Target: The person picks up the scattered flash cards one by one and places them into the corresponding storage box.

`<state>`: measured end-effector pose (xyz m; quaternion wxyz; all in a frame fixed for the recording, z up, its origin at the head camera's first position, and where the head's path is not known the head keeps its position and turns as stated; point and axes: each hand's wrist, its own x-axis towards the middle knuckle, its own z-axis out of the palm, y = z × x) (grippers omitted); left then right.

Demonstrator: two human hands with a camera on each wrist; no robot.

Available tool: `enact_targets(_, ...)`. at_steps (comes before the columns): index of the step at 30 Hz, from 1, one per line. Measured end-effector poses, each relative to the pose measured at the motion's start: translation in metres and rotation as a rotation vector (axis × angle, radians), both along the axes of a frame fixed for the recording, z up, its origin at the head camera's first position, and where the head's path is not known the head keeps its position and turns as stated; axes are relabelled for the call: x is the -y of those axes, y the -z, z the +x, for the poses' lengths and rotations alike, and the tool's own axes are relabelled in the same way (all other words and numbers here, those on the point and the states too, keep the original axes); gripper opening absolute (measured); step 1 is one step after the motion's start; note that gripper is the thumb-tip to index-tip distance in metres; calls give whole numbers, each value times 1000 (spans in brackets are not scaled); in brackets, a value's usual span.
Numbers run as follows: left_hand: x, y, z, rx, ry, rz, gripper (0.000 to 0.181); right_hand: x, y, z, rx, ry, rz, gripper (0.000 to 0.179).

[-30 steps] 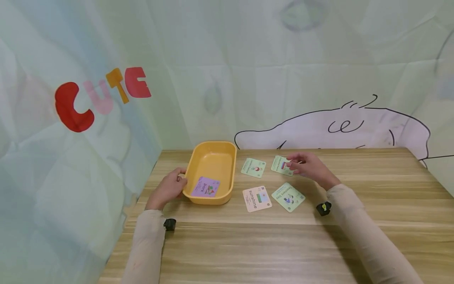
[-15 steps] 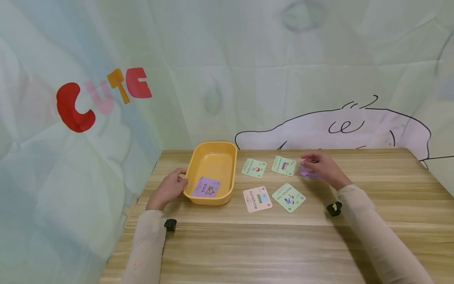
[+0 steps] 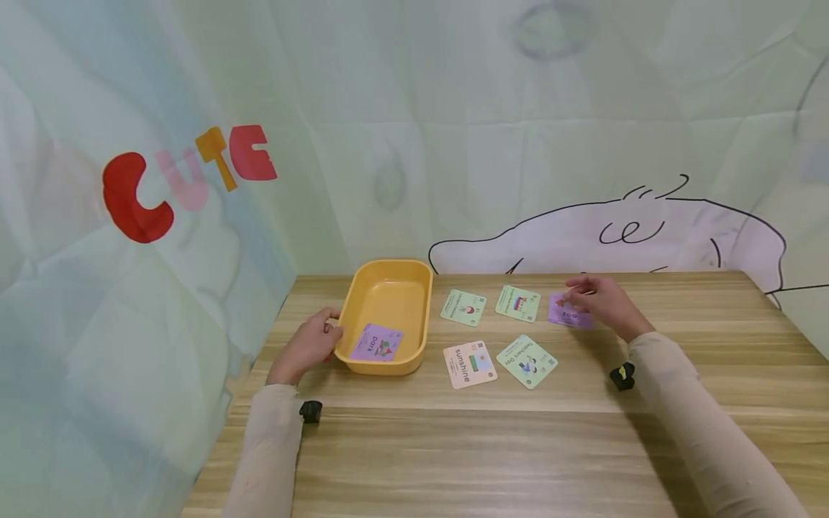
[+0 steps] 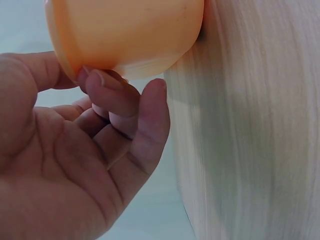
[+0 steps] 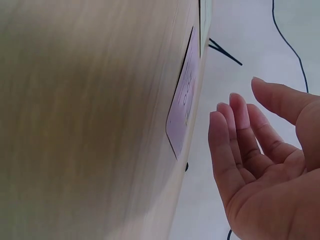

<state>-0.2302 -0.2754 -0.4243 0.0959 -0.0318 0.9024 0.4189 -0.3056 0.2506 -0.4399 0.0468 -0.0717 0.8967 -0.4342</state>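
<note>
Tray (image 3: 395,298): plain warm yellow. Park card (image 3: 376,342) in it: purple, picture in green and red. Far right card (image 3: 562,315): purple too, red patch. Far left card (image 3: 463,308) and far middle card (image 3: 518,303): both pale green, each with touches of red. Near left card (image 3: 470,365): pale peach, blue-and-green picture. Near right card (image 3: 527,362): pale green, blue in the picture. Worktop (image 3: 453,460): light brown, wood grain streaking left to right. Sleeves (image 3: 267,446): plain beige. Backdrop (image 3: 363,144): washed pale green, bluer at left. Letters there: C (image 3: 125,198) red, U (image 3: 191,201) pale pink, T (image 3: 211,145) ochre, E (image 3: 240,160) rosy red. Drawing (image 3: 686,234): pale lilac, black outline.
</note>
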Motion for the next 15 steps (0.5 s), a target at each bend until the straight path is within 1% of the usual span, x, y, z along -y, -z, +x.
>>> enact_targets(4,1,0,0,-5,4,-2,41,-1,0,-2,-5,16,41,39)
enact_targets(8,2,0,-1,-11,13,-12,41,-1,-1,-4,2,20,50,40)
enact_targets(15,3,2,-1,-6,14,-12,41,-6,0,-8,29,6,74,44)
